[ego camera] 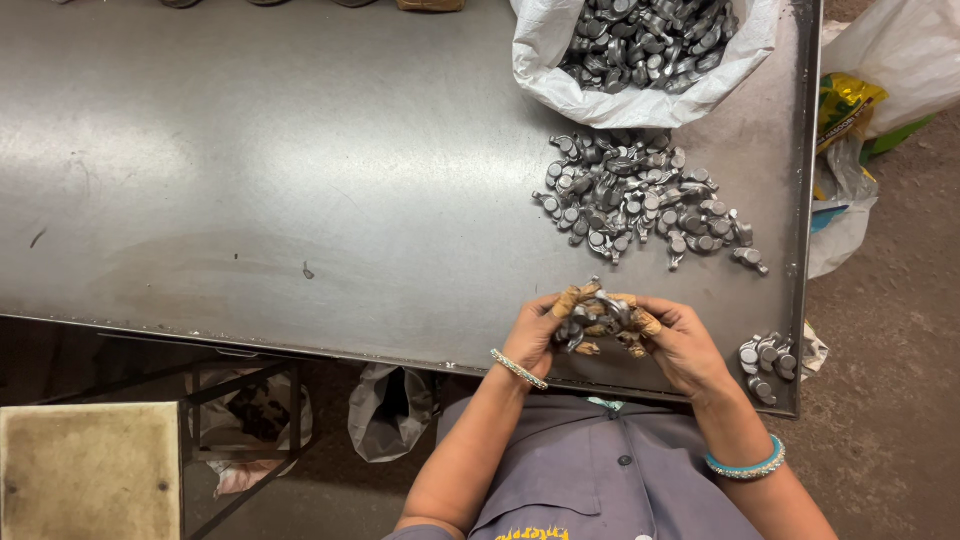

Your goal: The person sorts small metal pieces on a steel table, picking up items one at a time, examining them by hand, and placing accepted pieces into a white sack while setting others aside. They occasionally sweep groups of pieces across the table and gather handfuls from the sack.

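**Counts: metal parts, sack, hands, bangles**

Two hands, left (535, 335) and right (680, 340). One white sack (560, 70). One loose pile of metal parts (640, 200), too many to count; roughly six in the small corner cluster (768, 358). Two bangles (518, 369).

We see a grey buttoned shirt (590, 480) with yellow print at 6 o'clock, silver bangle (518, 369) left wrist, turquoise bangle (746, 465) right wrist, tan fingertip wraps (566, 300).
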